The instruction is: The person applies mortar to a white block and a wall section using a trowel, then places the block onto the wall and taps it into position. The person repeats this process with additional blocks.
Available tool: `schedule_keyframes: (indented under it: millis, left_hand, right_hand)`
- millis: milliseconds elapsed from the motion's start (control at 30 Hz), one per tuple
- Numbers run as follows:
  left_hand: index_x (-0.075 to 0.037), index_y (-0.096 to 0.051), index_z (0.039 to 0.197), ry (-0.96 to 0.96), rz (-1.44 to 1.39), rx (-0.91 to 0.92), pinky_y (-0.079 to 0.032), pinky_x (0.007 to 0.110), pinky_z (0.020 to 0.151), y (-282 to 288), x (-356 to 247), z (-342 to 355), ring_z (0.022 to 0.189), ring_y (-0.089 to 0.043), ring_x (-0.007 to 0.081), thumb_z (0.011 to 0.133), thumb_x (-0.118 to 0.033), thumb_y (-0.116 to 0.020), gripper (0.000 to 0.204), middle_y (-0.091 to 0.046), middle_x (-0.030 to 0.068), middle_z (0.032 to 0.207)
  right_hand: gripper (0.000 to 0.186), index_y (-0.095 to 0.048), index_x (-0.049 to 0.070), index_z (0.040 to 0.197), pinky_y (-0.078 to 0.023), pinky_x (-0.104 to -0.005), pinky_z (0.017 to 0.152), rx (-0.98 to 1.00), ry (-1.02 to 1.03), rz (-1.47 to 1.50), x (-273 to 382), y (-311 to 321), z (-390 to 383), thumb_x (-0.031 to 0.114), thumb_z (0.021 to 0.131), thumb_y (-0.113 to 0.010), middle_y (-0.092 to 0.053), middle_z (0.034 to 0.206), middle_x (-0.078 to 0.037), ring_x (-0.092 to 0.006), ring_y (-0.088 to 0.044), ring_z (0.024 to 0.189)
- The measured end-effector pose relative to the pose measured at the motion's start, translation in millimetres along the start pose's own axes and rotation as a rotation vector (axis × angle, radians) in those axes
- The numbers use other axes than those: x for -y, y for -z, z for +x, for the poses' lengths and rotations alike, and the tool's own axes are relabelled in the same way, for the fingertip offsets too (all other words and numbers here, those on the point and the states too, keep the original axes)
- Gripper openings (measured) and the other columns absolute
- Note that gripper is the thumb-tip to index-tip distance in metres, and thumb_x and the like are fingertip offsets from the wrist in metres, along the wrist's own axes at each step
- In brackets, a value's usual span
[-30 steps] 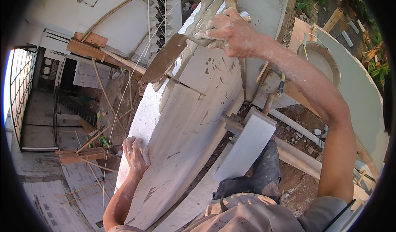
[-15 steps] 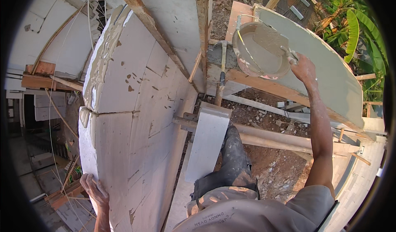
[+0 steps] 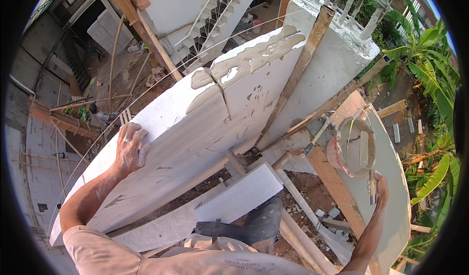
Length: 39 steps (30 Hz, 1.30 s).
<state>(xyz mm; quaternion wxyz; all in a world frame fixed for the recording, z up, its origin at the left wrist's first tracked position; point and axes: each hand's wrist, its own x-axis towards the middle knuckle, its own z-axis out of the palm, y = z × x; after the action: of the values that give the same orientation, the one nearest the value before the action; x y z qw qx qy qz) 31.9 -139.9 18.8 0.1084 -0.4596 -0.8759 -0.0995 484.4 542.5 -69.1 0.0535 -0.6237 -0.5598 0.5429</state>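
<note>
My left hand grips the top edge of a white block wall, fingers curled over it. Grey wet mortar lies along the farther part of that edge, crossed by a narrow joint. At the right, my right hand is closed around the handle of a trowel, whose blade is inside or just over a round pinkish bucket with grey mortar. A hammer lies beside the bucket on a board.
A concrete column with rebar and a timber batten stands beyond the wall. A white block rests near my legs. A curved grey panel is at right; timber scaffolding, stairs and a lower floor lie beyond.
My right hand and trowel have moved from the mortared wall top rightward to the bucket. My left hand is still on the wall edge. The view has shifted.
</note>
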Motion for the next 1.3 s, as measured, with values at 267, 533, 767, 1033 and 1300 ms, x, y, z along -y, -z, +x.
schedule_keyframes:
  millis: [267,533,767,1033,1300]
  left_hand:
    - [-0.005,-0.053,0.113,0.036,-0.028,-0.015,-0.041,0.051,0.093,0,0,-8,0.108,-0.049,0.0372,0.078,-0.012,-0.073,0.041,-0.051,0.0173,0.111]
    - [-0.005,-0.057,0.111,0.006,-0.014,-0.12,-0.043,0.049,0.096,-6,4,-16,0.109,-0.052,0.0337,0.081,-0.016,-0.073,0.035,-0.054,0.0153,0.111]
    - [-0.005,-0.061,0.108,0.017,0.001,-0.104,-0.043,0.048,0.096,-4,1,-11,0.107,-0.054,0.0313,0.082,-0.017,-0.072,0.03,-0.056,0.0134,0.107]
    - [-0.006,-0.061,0.094,-0.04,-0.007,-0.281,-0.043,0.046,0.084,-4,6,-18,0.094,-0.054,0.0285,0.075,-0.018,-0.078,0.028,-0.055,0.0104,0.096]
    - [-0.006,-0.062,0.071,-0.158,-0.003,-0.325,-0.041,0.04,0.069,-6,8,-23,0.071,-0.049,0.022,0.076,-0.023,-0.08,0.025,-0.055,0.0054,0.071]
  right_hand:
    - [0.037,-0.063,0.0,0.108,-0.049,-0.0264,0.048,0.588,0.376,-0.176,166,-99,-155,0.033,0.094,-0.062,-0.063,0.072,-0.008,-0.0159,-0.06,0.055]
    - [0.037,-0.066,0.001,0.108,-0.046,-0.0278,0.069,0.638,1.196,-0.652,283,-321,-161,0.025,0.082,-0.078,-0.062,0.084,-0.002,-0.0138,-0.055,0.075]
    - [0.043,-0.071,0.01,0.11,-0.044,-0.0406,0.087,0.21,1.944,-0.906,315,-378,-137,0.015,0.069,-0.083,-0.065,0.097,-0.01,-0.0309,-0.059,0.094]
    - [0.043,-0.07,0.009,0.112,-0.041,-0.0411,0.086,0.408,2.079,-0.859,291,-431,-190,0.015,0.07,-0.08,-0.064,0.094,-0.007,-0.0274,-0.058,0.094]
    - [0.043,-0.07,0.01,0.112,-0.04,-0.0396,0.089,0.473,2.169,-0.739,290,-464,-221,0.008,0.069,-0.078,-0.067,0.1,-0.006,-0.026,-0.059,0.098]
